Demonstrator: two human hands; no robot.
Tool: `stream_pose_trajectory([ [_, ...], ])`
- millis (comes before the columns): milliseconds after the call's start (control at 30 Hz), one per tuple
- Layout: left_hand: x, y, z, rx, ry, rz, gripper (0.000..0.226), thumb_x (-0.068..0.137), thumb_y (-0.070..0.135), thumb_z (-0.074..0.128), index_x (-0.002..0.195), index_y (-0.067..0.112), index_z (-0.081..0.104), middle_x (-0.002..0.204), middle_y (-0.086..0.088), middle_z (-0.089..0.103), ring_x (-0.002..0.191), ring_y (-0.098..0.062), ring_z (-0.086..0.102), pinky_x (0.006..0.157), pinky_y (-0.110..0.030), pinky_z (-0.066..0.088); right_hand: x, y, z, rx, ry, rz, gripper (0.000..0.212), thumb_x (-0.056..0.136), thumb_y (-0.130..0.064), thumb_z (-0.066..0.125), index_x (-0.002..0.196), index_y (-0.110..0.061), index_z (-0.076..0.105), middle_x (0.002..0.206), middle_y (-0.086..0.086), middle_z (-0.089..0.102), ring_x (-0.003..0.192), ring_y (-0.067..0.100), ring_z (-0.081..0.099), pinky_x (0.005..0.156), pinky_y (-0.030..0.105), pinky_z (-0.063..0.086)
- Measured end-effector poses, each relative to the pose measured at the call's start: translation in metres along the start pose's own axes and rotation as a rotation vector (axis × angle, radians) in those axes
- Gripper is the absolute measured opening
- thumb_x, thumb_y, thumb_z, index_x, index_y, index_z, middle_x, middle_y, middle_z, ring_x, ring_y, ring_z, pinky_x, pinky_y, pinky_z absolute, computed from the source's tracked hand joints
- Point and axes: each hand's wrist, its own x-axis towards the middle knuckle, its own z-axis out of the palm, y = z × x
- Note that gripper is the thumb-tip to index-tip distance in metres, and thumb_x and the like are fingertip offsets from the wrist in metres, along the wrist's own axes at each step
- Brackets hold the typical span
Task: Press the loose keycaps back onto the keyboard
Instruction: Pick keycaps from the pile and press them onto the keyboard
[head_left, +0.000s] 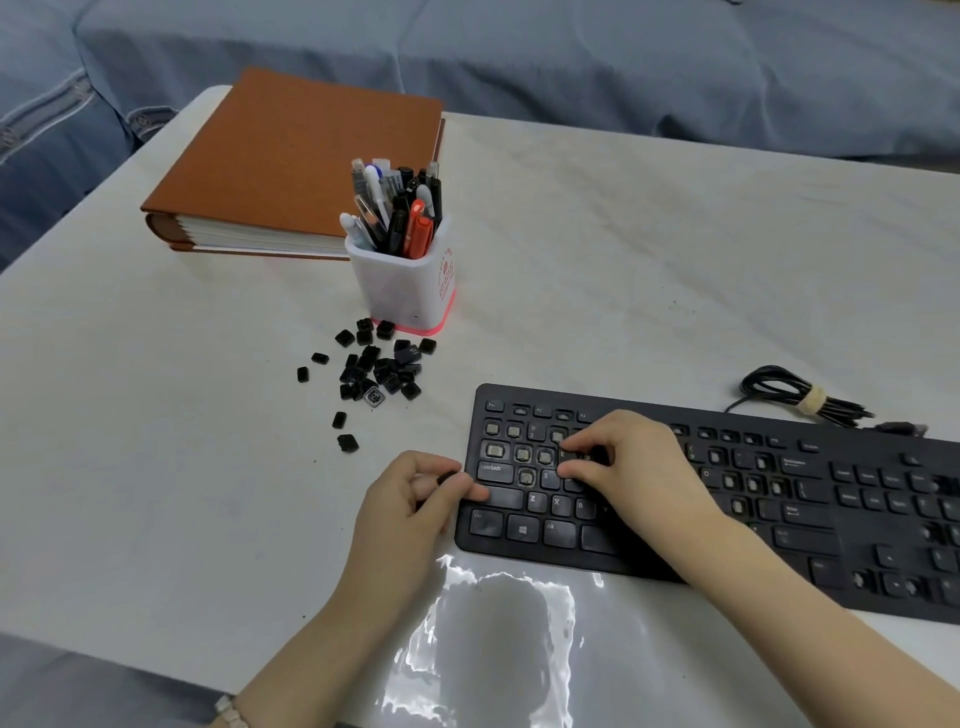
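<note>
The left hand (415, 501) is held curled at the left end of the keyboard (810, 499), and what seems to be a small black keycap (444, 476) is pinched between its fingers, though the view there is poor; its thumb is laid on the keyboard's left edge. The right hand (631, 467) is set on the upper letter rows with fingers bent and fingertips pressed down by the E key; whether anything is gripped under it cannot be told. Many bare sockets are seen among the keys. The loose keycaps (376, 369) are scattered on the white bench (649, 260) just left of the keyboard, in front of a pen holder (402, 283). A brown binder (296, 156) is laid behind that, and a coiled cable (779, 389) lies beyond the keyboard.
</note>
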Motion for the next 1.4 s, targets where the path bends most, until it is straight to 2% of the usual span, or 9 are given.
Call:
stream_pose_trajectory([
  [133, 0.000, 0.001, -0.002, 0.002, 0.013, 0.052, 0.014, 0.080, -0.007, 0.062, 0.082, 0.006, 0.067, 0.059, -0.001, 0.065, 0.055, 0.002, 0.060, 0.055, -0.004, 0.041, 0.001, -0.008, 0.000, -0.138, -0.028, 0.051, 0.030, 0.083, -0.028, 0.065, 0.112, -0.020, 0.066, 0.116, 0.002, 0.059, 0.107, 0.019, 0.055, 0.086, 0.023, 0.038],
  [433, 0.002, -0.005, -0.004, 0.062, 0.028, 0.057, 0.020, 0.085, 0.003, 0.060, 0.085, 0.022, 0.068, 0.064, 0.010, 0.068, 0.064, 0.006, 0.059, 0.060, -0.003, 0.039, -0.006, -0.010, -0.001, -0.194, -0.003, 0.000, 0.026, 0.087, -0.028, 0.059, 0.110, -0.021, 0.064, 0.109, 0.004, 0.057, 0.104, 0.021, 0.052, 0.082, 0.024, 0.036],
  [600, 0.001, -0.004, -0.004, -0.004, 0.041, 0.013, 0.017, 0.084, 0.000, 0.060, 0.087, 0.016, 0.065, 0.075, -0.006, 0.068, 0.057, 0.005, 0.056, 0.057, -0.004, 0.040, -0.004, -0.011, -0.003, -0.180, -0.024, 0.013, 0.021, 0.084, -0.025, 0.063, 0.101, -0.015, 0.069, 0.103, 0.008, 0.061, 0.097, 0.024, 0.056, 0.084, 0.030, 0.043],
  [733, 0.000, -0.001, -0.001, -0.094, 0.043, -0.015, 0.009, 0.087, -0.002, 0.055, 0.089, 0.006, 0.057, 0.072, 0.001, 0.070, 0.055, 0.006, 0.058, 0.052, -0.005, 0.040, 0.005, -0.017, -0.009, -0.263, -0.157, 0.034, 0.025, 0.086, -0.026, 0.060, 0.103, -0.010, 0.068, 0.108, 0.010, 0.061, 0.100, 0.027, 0.057, 0.085, 0.031, 0.045],
  [867, -0.002, 0.003, 0.000, -0.143, 0.006, -0.033, 0.013, 0.090, -0.002, 0.049, 0.095, 0.005, 0.059, 0.065, 0.012, 0.070, 0.046, 0.005, 0.054, 0.047, -0.005, 0.040, 0.005, -0.021, -0.003, -0.364, -0.116, 0.009, 0.015, 0.086, -0.021, 0.058, 0.077, -0.009, 0.059, 0.086, 0.004, 0.044, 0.096, 0.028, 0.054, 0.068, 0.027, 0.037],
  [967, -0.003, 0.003, -0.001, -0.161, -0.008, -0.080, 0.020, 0.092, -0.001, 0.046, 0.099, 0.005, 0.063, 0.058, 0.010, 0.064, 0.043, 0.003, 0.050, 0.046, -0.006, 0.039, 0.003, -0.015, 0.001, -0.393, -0.093, -0.068, 0.014, 0.087, -0.021, 0.058, 0.081, -0.009, 0.060, 0.089, 0.002, 0.042, 0.093, 0.024, 0.051, 0.070, 0.028, 0.038],
  [1133, 0.005, 0.002, -0.001, -0.453, -0.039, -0.249, 0.025, 0.090, 0.003, 0.045, 0.099, 0.007, 0.068, 0.072, -0.004, 0.050, 0.048, -0.004, 0.035, 0.044, -0.014, 0.027, -0.016, 0.007, 0.008, -0.459, 0.145, -0.333, 0.019, 0.063, -0.018, 0.081, 0.072, -0.008, 0.068, 0.065, 0.003, 0.047, 0.056, 0.023, 0.051, 0.040, 0.023, 0.038],
  [1300, 0.006, 0.008, -0.002, -0.611, -0.149, -0.249, 0.028, 0.072, 0.010, 0.051, 0.086, 0.011, 0.076, 0.069, 0.003, 0.061, 0.049, -0.004, 0.035, 0.044, -0.015, 0.027, -0.024, 0.018, 0.017, -0.481, 0.255, -0.380, 0.036, 0.082, -0.029, 0.043, 0.092, -0.008, 0.070, 0.069, 0.006, 0.051, 0.056, 0.023, 0.050, 0.042, 0.022, 0.034],
  [1400, 0.007, 0.009, -0.004, -0.588, -0.182, -0.240, 0.030, 0.072, 0.010, 0.051, 0.089, 0.013, 0.076, 0.072, 0.002, 0.063, 0.050, -0.005, 0.034, 0.045, -0.016, 0.028, -0.027, 0.021, 0.023, -0.475, 0.259, -0.374, 0.039, 0.083, -0.030, 0.040, 0.096, -0.008, 0.069, 0.070, 0.006, 0.050, 0.057, 0.023, 0.050, 0.039, 0.026, 0.038],
])
